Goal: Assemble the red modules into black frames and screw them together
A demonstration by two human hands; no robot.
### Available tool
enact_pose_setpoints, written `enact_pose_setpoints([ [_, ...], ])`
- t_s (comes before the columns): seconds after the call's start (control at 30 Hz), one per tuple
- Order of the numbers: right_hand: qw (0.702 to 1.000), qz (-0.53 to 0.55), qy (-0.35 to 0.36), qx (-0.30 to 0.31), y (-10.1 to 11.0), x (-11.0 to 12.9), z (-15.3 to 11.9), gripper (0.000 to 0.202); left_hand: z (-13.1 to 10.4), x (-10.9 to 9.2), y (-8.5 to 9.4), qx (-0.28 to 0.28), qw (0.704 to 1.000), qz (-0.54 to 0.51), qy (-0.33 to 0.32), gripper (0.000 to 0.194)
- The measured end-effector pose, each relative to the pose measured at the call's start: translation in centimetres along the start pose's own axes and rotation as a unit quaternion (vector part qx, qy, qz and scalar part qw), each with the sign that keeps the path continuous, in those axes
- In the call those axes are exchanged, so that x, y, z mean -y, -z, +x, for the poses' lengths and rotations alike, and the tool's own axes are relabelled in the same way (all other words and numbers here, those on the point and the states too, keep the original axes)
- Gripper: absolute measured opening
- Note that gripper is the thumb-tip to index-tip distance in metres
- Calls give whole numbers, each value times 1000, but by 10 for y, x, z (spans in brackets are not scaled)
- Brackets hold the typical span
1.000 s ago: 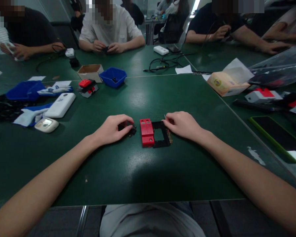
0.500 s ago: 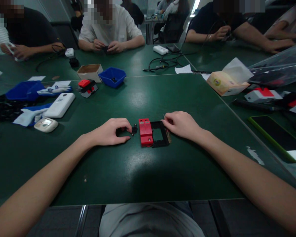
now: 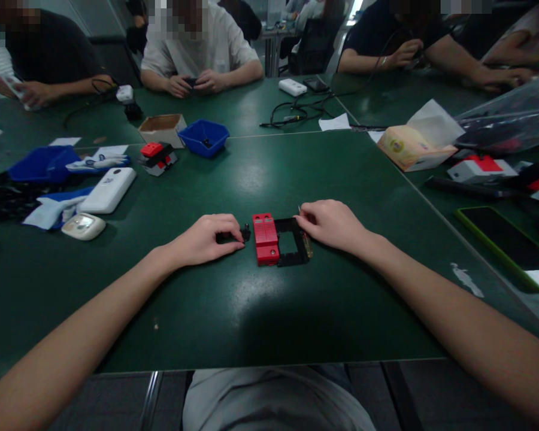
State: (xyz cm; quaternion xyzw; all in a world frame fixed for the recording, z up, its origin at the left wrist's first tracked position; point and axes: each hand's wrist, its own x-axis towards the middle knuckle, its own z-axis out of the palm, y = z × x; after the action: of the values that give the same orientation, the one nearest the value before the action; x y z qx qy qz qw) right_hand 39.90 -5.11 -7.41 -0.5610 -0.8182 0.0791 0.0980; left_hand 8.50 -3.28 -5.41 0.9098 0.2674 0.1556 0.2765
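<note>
The green table (image 3: 206, 326) is filling most of the view, its near edge running just above the person's lap. Toward the far edge, on the right, a tissue box (image 3: 406, 148) is sitting beside the seam; across from it, to the left, a blue bin (image 3: 202, 140) is standing. The right hand (image 3: 332, 224) is resting on the table, well in from the near edge, its fingers curling inward; I cannot tell whether they are grasping anything. The left hand (image 3: 209, 239) is lying opposite, thumb and forefinger bending toward each other around a gap; I cannot tell whether they are pinching. A phone (image 3: 507, 244) is lying past the right seam. Between the hands, a black frame (image 3: 294, 260) is lying flat, the right fingers covering its far right corner. A red block (image 3: 265, 239) is adjoining the frame's left side and sitting apart from the left fingers. A gold strip (image 3: 308, 246) is lying along the frame's right side, just below the right thumb. A black part (image 3: 246, 232) is sitting right at the left fingertips, between them and the block.
</note>
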Motion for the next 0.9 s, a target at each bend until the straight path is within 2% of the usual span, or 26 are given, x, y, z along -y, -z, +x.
enact_pose_setpoints([
  [0.13, 1000, 19, -9, -19, -1, -1, 0, 28, -1, -1, 0, -9, 1000, -14, 3, 13],
  [0.3, 991, 108, -21, -75, -1, 2, 0, 21, -1, -1, -1, -4, 1000, 9, -2, 15],
  [0.63, 990, 130, 8, -48, -1, 4, -1, 28, 0, -1, 0, -14, 1000, 20, 5, 16],
  [0.7, 991, 128, 13, -44, -1, 3, 0, 29, 0, -1, -2, -39, 999, 22, 2, 18],
  [0.8, 991, 125, 15, -38, -2, 3, 0, 30, 0, -4, -7, -122, 992, 24, 6, 18],
  [0.9, 992, 123, 15, -38, -3, 3, 0, 29, 1, -11, -15, -174, 984, 23, 12, 31],
])
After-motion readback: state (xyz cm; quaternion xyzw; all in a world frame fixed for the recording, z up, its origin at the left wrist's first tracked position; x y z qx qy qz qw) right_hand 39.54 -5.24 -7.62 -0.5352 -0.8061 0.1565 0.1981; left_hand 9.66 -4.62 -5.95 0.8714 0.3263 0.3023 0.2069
